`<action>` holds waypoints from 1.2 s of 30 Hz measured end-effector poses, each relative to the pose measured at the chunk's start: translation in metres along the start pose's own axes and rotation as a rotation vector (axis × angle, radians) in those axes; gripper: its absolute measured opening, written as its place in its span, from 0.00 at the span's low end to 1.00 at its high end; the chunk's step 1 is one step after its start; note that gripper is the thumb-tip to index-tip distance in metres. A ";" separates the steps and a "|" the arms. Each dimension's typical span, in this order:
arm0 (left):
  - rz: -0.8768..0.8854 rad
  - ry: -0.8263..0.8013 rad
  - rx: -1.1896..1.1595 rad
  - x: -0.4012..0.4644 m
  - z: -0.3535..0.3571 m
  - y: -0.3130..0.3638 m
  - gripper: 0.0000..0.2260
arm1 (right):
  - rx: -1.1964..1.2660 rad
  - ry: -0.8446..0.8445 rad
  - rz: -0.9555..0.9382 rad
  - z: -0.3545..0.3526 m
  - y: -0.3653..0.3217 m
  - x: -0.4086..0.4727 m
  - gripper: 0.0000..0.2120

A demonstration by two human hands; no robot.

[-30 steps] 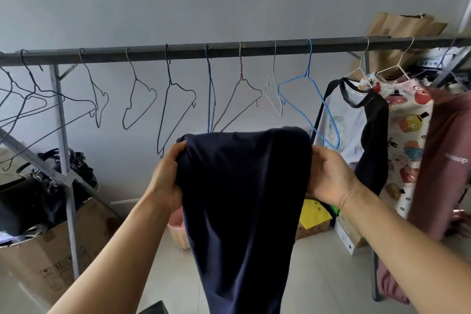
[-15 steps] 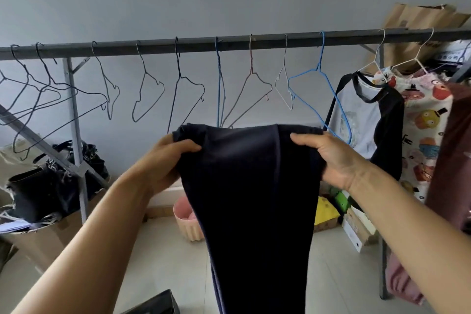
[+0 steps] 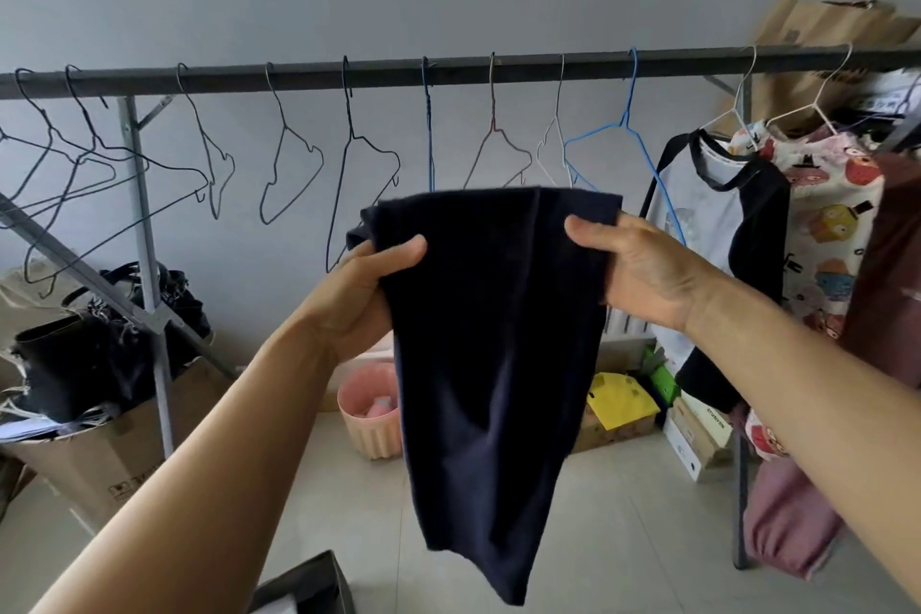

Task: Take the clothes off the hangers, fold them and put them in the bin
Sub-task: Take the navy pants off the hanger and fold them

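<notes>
We hold a dark navy garment (image 3: 491, 364) up in front of the rail (image 3: 448, 71) of bare wire hangers (image 3: 364, 160). Our left hand (image 3: 366, 294) pinches its top left edge, thumb across the front; our right hand (image 3: 643, 274) grips the top right corner, fingers curled behind. Compared with half a second ago, the cloth now hangs shorter, its lower hem in view above the floor, and the dark bin (image 3: 304, 586) shows more at the bottom edge.
</notes>
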State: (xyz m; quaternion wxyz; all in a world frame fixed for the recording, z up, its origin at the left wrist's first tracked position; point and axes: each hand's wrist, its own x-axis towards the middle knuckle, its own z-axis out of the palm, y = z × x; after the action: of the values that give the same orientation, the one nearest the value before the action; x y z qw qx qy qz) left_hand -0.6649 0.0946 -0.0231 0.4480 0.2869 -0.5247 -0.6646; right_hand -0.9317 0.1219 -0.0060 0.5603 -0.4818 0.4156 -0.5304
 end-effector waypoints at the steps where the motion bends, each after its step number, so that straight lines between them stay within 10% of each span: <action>1: 0.009 0.008 0.130 0.001 0.004 0.002 0.15 | -0.111 -0.017 0.000 0.002 0.002 -0.001 0.22; 10: 0.093 0.481 0.890 0.016 0.030 0.018 0.09 | -0.540 0.507 -0.141 0.003 -0.001 0.006 0.04; 13: 0.024 0.511 0.776 0.020 0.039 0.019 0.09 | -0.540 0.587 -0.124 -0.001 0.003 0.012 0.10; 22: 0.125 0.659 0.382 0.020 0.028 0.015 0.25 | -0.331 0.396 -0.089 -0.006 -0.002 0.006 0.05; 29: 0.105 0.296 0.634 0.002 0.020 0.027 0.26 | -0.357 0.030 -0.112 -0.014 -0.013 -0.005 0.20; 36: 0.237 0.390 1.160 0.002 0.009 0.016 0.12 | -0.805 0.293 -0.273 -0.014 -0.006 -0.002 0.07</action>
State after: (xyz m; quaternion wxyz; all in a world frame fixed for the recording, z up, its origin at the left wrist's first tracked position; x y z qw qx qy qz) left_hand -0.6685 0.0962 -0.0054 0.3776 0.5393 -0.7371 -0.1527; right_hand -0.9470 0.1222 -0.0025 0.1883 -0.6318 0.5962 -0.4581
